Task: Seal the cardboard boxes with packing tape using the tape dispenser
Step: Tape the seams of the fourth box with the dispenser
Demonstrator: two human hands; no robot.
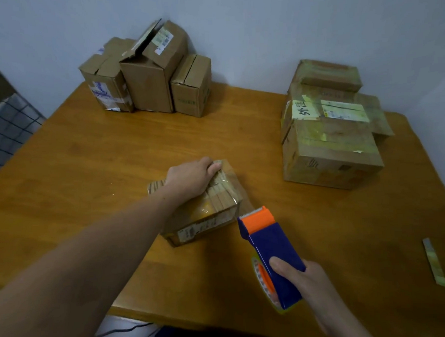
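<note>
- Head view: the box [205, 207] sits mid-table [114, 160]. It is probably light and stiff-edged with a slick taped top, so it is best steadied from above.
- The left hand [191, 177], arm outstretched, rests on the box top with its fingers curled over the far edge.
- The right hand [302, 279] wraps its fingers round the tape dispenser [268, 245], whose blade end is just beside the box's near corner.

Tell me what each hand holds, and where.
Right hand: tape dispenser, by its blue back end. Left hand: small box, by its far top edge.
</note>
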